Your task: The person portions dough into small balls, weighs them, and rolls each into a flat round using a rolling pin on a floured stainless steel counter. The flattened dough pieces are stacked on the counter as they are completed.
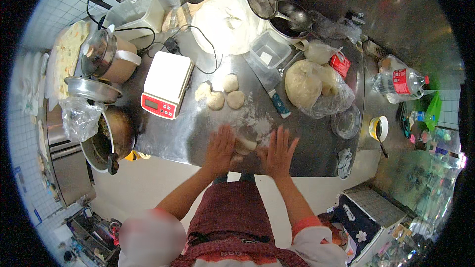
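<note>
My left hand (219, 150) is held flat, palm down, near the front edge of the steel table, fingers stretched forward. My right hand (280, 152) mirrors it on the other side, its thumb pointing inward. Between the two lies a pale piece of dough (246, 144), blurred and partly shadowed; whether either hand touches it is unclear. Loose flour (256, 120) dusts the steel just beyond. Farther back sit several dough balls: one rounded ball (231, 82), another (235, 99) below it, and a third (215, 100) against a rougher lump (203, 91).
A kitchen scale (167, 85) stands left of the dough. To the right lie a broad-bladed knife (272, 92) and a bag of dough (304, 85). A large pot (126, 133) hugs the left edge. Behind are a flour bag (226, 26) and a clear plastic container (270, 48).
</note>
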Demonstrator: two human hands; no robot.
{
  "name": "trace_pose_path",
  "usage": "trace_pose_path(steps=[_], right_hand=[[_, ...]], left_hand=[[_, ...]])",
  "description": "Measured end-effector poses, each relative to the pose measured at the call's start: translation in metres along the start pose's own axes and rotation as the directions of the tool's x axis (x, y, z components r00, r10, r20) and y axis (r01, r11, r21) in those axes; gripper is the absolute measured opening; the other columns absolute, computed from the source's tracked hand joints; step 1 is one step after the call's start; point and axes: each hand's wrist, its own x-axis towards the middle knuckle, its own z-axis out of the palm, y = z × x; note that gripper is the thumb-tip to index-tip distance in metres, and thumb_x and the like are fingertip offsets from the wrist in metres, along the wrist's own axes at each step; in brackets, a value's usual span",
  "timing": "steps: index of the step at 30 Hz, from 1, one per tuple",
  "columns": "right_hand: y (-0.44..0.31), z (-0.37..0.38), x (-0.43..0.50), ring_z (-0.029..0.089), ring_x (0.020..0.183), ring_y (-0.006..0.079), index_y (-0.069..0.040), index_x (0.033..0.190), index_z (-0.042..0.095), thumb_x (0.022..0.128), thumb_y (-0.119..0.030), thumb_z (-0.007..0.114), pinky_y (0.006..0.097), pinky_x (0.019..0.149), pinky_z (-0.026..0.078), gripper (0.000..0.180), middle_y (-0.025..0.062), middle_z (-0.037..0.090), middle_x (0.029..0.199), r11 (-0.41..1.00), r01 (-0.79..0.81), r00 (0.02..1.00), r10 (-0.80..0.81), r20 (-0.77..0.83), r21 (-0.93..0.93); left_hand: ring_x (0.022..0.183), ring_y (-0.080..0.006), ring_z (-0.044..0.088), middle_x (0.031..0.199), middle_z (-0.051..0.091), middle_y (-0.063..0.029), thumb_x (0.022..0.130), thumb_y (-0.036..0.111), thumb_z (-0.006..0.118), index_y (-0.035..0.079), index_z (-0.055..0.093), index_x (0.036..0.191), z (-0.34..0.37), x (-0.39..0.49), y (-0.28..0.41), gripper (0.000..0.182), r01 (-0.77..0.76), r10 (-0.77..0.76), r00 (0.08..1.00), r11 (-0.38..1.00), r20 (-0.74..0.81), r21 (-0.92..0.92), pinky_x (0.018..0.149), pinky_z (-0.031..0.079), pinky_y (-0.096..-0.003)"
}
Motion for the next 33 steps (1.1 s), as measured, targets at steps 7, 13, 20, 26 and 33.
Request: trace_pose_path(steps=[7,13,20,26,33], right_hand=[[-0.008,0.017,-0.045,0.04,0.144,0.0355,-0.012,0.141,0.056,0.089,-0.037,0.075,0.0636,0.118,0.025,0.061,0.0127,0.044,0.156,1.0,0.031,0.996,-0.031,-0.081,-0.002],[0.003,-0.024,-0.022,0.056,0.114,0.025,-0.017,0.13,0.063,0.089,-0.031,0.076,0.0509,0.098,0.038,0.046,0.0024,0.063,0.119,0.989,0.05,0.98,-0.075,0.184,0.137],[-0.016,-0.061,-0.003,0.056,0.11,0.0239,-0.023,0.121,0.068,0.085,-0.022,0.076,0.0502,0.099,0.036,0.038,-0.0014,0.062,0.111,0.95,0.275,0.958,-0.258,-0.128,0.147],[0.0,-0.071,-0.023,0.054,0.115,0.0257,-0.026,0.12,0.067,0.083,-0.018,0.077,0.0526,0.1,0.036,0.039,-0.0002,0.06,0.115,0.978,0.149,0.974,-0.119,-0.194,0.144],[0.032,-0.067,-0.062,0.054,0.116,0.0302,-0.019,0.121,0.068,0.079,-0.015,0.081,0.0531,0.101,0.036,0.044,0.004,0.06,0.117,0.975,-0.056,0.977,0.098,-0.191,0.215]], left_hand=[[0.141,-0.0425,0.042,0.153,0.044,-0.0232,0.093,0.038,0.069,0.0,0.034,0.156,-0.027,-0.004,0.012,0.081,-0.109,0.117,0.993,0.97,0.023,-0.215,0.118,0.032,-0.0547],[0.12,-0.0369,0.06,0.122,0.066,-0.0171,0.09,0.026,0.072,0.011,0.062,0.137,-0.033,0.042,0.008,0.051,-0.242,0.316,0.935,0.9,0.161,-0.363,0.101,0.048,-0.0477],[0.106,-0.0383,0.068,0.114,0.072,-0.0181,0.099,0.035,0.062,0.005,0.071,0.118,0.006,0.022,-0.03,0.036,0.286,-0.221,0.958,0.662,0.185,-0.692,0.095,0.052,-0.0495],[0.095,-0.039,0.068,0.104,0.071,-0.0223,0.094,0.015,0.066,-0.001,0.07,0.118,-0.05,0.012,-0.038,0.029,0.112,-0.683,0.728,0.2,-0.056,-0.973,0.087,0.053,-0.0424],[0.12,-0.0407,0.059,0.122,0.066,-0.0187,0.091,0.013,0.069,0.006,0.068,0.12,-0.022,0.014,-0.037,0.031,0.003,-0.181,0.908,0.905,-0.378,-0.425,0.106,0.044,-0.0508]])
